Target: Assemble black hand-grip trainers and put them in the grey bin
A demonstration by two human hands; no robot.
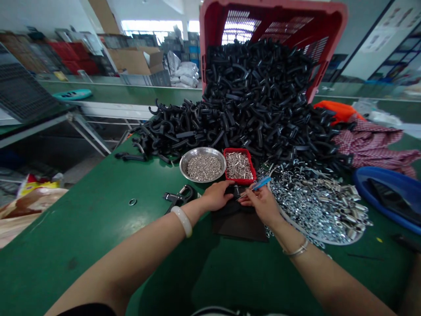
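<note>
My left hand (217,195) is closed on a small black part (237,191) at the middle of the bench. My right hand (261,202) pinches a thin tool with a blue handle (262,183), its tip at the black part. Under both hands lies a dark pad (240,227). Just beyond them stand a round metal bowl (185,169) of small metal pieces and a red tray (253,168) of small pins. A black clamp-like part (180,197) rests left of my left hand.
A large heap of black curved parts (230,118) spills from a tilted red crate (338,26). Metal rings and sleeves (315,206) cover the right side, beside a blue basin (365,175) and checked cloth (378,145). One ring (132,202) lies at left.
</note>
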